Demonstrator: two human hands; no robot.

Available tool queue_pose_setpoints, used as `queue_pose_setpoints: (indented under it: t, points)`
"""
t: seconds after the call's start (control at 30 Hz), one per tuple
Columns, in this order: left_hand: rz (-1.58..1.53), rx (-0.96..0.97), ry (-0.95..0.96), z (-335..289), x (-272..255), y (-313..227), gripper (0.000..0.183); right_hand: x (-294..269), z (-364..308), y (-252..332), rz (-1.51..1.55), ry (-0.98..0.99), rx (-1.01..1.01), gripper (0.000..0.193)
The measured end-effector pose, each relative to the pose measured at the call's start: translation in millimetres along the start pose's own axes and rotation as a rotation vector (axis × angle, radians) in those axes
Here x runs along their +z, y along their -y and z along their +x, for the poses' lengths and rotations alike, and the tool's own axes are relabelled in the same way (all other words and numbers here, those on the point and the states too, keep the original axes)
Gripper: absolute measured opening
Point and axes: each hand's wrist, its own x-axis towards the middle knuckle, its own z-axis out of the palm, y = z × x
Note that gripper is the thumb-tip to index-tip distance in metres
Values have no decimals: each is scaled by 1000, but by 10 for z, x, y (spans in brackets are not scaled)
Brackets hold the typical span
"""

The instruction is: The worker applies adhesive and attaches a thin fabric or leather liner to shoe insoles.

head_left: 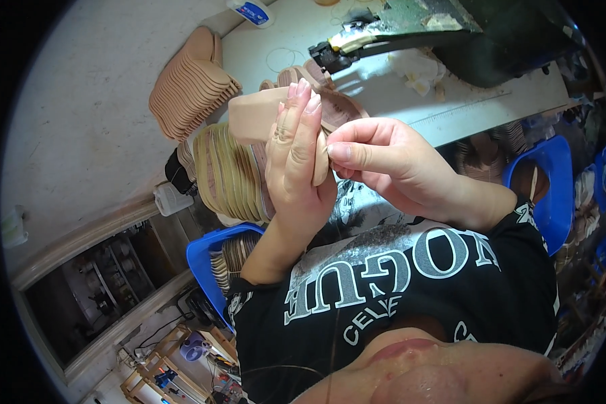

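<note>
My left hand is raised in front of my chest, gripping a smooth beige insole. Its fingers lie along the piece and cover the middle of it. With thumb and forefinger, my right hand pinches at the insole's edge beside the left palm. Whatever else may be between those fingertips is too small to make out. Just beyond the hands, several pinkish-beige insoles lie on the white table, partly hidden by the held one.
To the left stand a fanned stack of beige insoles and a stack of yellowish insoles. A dark machine arm reaches over the table. Blue bins sit on both sides. A white jug is by the wall.
</note>
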Motion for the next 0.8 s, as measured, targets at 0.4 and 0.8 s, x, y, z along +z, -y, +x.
queue_pose_setpoints:
  t: [0.4,0.8]
  points:
    - [203,85,-28,-234,55,148,42,-158,83,-260,91,103,9,20]
    - [246,-67,4,-272,55,165,43,-148,164,-342,102,22,-116,21]
